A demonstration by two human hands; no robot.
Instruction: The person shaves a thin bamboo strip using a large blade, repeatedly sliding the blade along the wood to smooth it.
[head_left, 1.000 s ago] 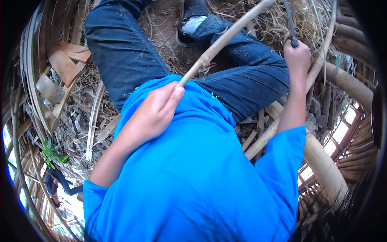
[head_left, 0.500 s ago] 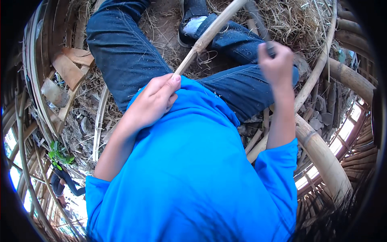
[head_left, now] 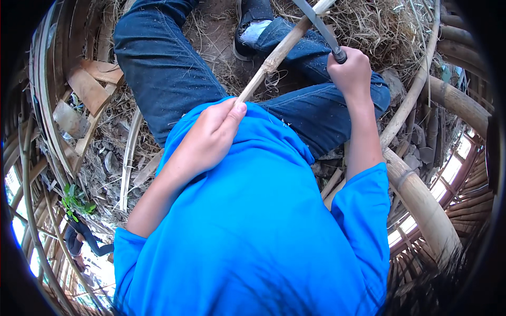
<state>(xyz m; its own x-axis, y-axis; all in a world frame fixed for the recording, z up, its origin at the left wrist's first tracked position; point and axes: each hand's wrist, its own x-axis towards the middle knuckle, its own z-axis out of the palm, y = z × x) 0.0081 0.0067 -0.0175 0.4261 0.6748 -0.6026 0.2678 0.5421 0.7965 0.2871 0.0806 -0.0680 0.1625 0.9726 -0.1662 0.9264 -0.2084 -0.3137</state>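
Observation:
A long, pale bamboo stick slants from my waist up to the far right, over my lower leg. Close against my blue shirt, my left hand is wrapped round its near end, thumb lying along the top. My right hand grips the dark handle of a knife with a long grey blade. That blade crosses the stick near its far end; whether its edge bites into the wood I cannot tell. A node with frayed fibres shows partway along the stick.
Dry shavings are heaped at the far right. Thick bamboo poles run along my right side. Split bamboo strips and flat brown pieces lie at the left, near a green plant. Another person is at the lower left.
My right hand has moved a little left, and the knife blade has swung left across the stick. My left hand and the stick have shifted slightly to the right.

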